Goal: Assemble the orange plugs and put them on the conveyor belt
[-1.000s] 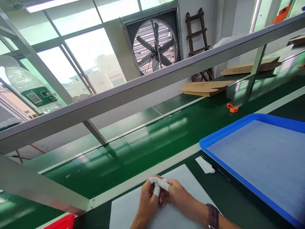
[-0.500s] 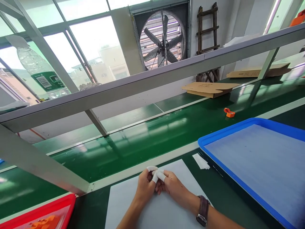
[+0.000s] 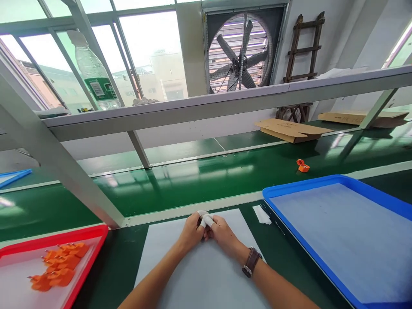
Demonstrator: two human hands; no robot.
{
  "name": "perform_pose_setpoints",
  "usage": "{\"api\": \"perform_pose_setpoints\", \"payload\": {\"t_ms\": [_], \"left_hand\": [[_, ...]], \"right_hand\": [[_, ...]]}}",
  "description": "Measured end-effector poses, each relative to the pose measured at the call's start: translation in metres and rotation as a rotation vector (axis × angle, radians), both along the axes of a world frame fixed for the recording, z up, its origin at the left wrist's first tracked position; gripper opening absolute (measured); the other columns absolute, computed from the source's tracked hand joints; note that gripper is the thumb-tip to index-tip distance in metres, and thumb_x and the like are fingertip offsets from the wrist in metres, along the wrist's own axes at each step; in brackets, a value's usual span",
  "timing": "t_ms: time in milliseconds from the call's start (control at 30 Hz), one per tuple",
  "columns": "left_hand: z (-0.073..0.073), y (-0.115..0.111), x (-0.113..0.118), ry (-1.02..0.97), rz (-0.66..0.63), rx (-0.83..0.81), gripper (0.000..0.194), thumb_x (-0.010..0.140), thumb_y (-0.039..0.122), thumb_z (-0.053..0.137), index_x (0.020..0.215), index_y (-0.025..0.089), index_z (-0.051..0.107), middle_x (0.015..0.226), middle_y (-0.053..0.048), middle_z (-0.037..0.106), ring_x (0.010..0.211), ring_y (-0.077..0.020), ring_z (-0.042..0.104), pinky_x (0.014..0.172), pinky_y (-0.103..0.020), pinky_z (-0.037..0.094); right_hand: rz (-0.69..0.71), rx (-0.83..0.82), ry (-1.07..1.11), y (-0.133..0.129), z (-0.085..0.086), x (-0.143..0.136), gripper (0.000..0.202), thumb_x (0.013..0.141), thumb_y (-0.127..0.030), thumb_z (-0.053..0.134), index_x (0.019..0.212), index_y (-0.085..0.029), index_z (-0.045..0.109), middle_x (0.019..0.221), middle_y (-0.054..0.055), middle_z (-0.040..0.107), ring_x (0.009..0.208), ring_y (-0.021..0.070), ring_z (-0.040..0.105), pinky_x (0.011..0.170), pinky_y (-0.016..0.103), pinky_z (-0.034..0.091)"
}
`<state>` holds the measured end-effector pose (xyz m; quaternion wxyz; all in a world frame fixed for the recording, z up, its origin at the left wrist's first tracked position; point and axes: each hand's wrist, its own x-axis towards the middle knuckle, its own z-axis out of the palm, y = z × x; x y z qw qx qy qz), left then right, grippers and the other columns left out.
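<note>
My left hand [image 3: 192,231] and my right hand [image 3: 221,231] meet above a white sheet [image 3: 196,274] on the dark green table. White finger covers sit on several fingertips. Both hands are closed, with fingertips pressed together; whatever lies between them is hidden. A dark-strapped watch [image 3: 251,262] is on my right wrist. On the left, a red tray [image 3: 102,240] carries several orange pieces [image 3: 59,265] with small metal tips. To the right lies a blue tray [image 3: 301,238] lined with a pale sheet.
Beside the blue tray lies a white paper scrap [image 3: 262,215]. A small open orange box [image 3: 303,166] sits on the green belt [image 3: 199,182] beyond. Cardboard [image 3: 291,129] lies farther back. A grey shelf beam [image 3: 193,107] crosses ahead, with a plastic bottle [image 3: 96,75] on it.
The view has levelled and swung left, bringing more of the red tray and its orange pieces into sight. My hands stay pressed together over the white sheet.
</note>
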<state>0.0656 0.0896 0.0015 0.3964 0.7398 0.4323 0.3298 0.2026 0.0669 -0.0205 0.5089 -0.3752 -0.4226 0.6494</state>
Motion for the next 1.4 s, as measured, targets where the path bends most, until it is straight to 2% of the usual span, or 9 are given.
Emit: {"api": "perform_pose_setpoints", "payload": {"t_ms": [100, 300, 500, 633, 733, 833, 967, 1133, 1400], "left_hand": [[-0.001, 0.0, -0.002, 0.037, 0.035, 0.063, 0.025, 0.08, 0.009, 0.044, 0.091, 0.018, 0.064, 0.062, 0.002, 0.062, 0.059, -0.0143, 0.059, 0.061, -0.025, 0.045], [-0.002, 0.002, -0.005, 0.082, 0.062, 0.133, 0.037, 0.074, 0.006, 0.042, 0.098, 0.017, 0.068, 0.08, -0.002, 0.068, 0.072, -0.0164, 0.061, 0.069, -0.027, 0.045], [-0.002, 0.003, -0.005, 0.053, 0.088, 0.098, 0.041, 0.078, 0.011, 0.044, 0.11, 0.018, 0.069, 0.093, -0.005, 0.073, 0.081, -0.0186, 0.064, 0.074, -0.03, 0.049], [-0.003, 0.002, -0.004, -0.007, 0.131, 0.042, 0.034, 0.084, 0.02, 0.05, 0.113, 0.018, 0.068, 0.095, -0.006, 0.073, 0.082, -0.0195, 0.066, 0.074, -0.031, 0.052], [-0.004, -0.003, -0.005, -0.017, 0.13, 0.02, 0.039, 0.082, 0.015, 0.047, 0.116, 0.017, 0.065, 0.099, -0.006, 0.071, 0.075, -0.0169, 0.065, 0.068, -0.029, 0.053], [-0.005, -0.009, -0.008, 0.074, 0.106, 0.181, 0.045, 0.079, 0.008, 0.043, 0.118, 0.019, 0.064, 0.111, -0.007, 0.067, 0.087, -0.0195, 0.064, 0.076, -0.034, 0.054], [-0.008, -0.011, -0.014, 0.224, 0.032, 0.415, 0.048, 0.084, 0.008, 0.042, 0.128, 0.017, 0.059, 0.11, -0.01, 0.065, 0.108, -0.0267, 0.056, 0.095, -0.047, 0.049], [-0.009, -0.007, -0.018, 0.294, -0.036, 0.383, 0.048, 0.089, 0.009, 0.04, 0.134, 0.018, 0.053, 0.111, -0.011, 0.064, 0.109, -0.0267, 0.054, 0.094, -0.047, 0.05], [-0.008, -0.004, -0.018, 0.318, 0.007, 0.411, 0.048, 0.085, 0.009, 0.041, 0.129, 0.02, 0.058, 0.12, -0.011, 0.064, 0.118, -0.0287, 0.053, 0.098, -0.049, 0.05]], "right_hand": [[0.042, -0.003, -0.024, 0.001, 0.003, 0.0, 0.032, 0.089, -0.048, 0.06, 0.08, -0.018, 0.058, 0.063, -0.001, 0.061, 0.055, 0.0141, 0.056, 0.056, 0.029, 0.048], [0.182, -0.044, -0.04, 0.006, 0.017, 0.006, 0.034, 0.087, -0.05, 0.063, 0.082, -0.017, 0.059, 0.061, -0.001, 0.062, 0.054, 0.0154, 0.06, 0.058, 0.032, 0.054], [0.296, -0.067, 0.002, 0.013, 0.02, 0.014, 0.038, 0.085, -0.052, 0.067, 0.089, -0.015, 0.062, 0.073, 0.003, 0.068, 0.064, 0.0176, 0.067, 0.067, 0.035, 0.059], [0.254, -0.051, 0.01, 0.011, 0.014, 0.013, 0.04, 0.088, -0.055, 0.064, 0.088, -0.015, 0.06, 0.071, 0.002, 0.066, 0.064, 0.0165, 0.067, 0.066, 0.033, 0.059], [0.195, -0.002, -0.089, 0.005, 0.012, 0.011, 0.039, 0.092, -0.055, 0.058, 0.09, -0.016, 0.059, 0.068, 0.001, 0.065, 0.059, 0.0168, 0.066, 0.059, 0.031, 0.056], [0.113, 0.089, -0.268, -0.004, 0.012, 0.008, 0.035, 0.097, -0.052, 0.051, 0.091, -0.018, 0.056, 0.068, 0.0, 0.064, 0.056, 0.0163, 0.065, 0.053, 0.027, 0.051], [0.034, 0.191, -0.427, -0.014, 0.014, 0.006, 0.026, 0.1, -0.043, 0.05, 0.087, -0.02, 0.054, 0.07, 0.0, 0.063, 0.059, 0.0149, 0.061, 0.055, 0.026, 0.046], [0.032, 0.202, -0.45, -0.017, 0.017, 0.006, 0.024, 0.1, -0.039, 0.049, 0.086, -0.021, 0.053, 0.068, -0.001, 0.061, 0.059, 0.0145, 0.059, 0.056, 0.026, 0.045], [0.024, 0.216, -0.432, -0.016, 0.022, 0.007, 0.022, 0.1, -0.035, 0.049, 0.082, -0.022, 0.051, 0.064, -0.003, 0.058, 0.056, 0.0132, 0.059, 0.056, 0.025, 0.047]]}}
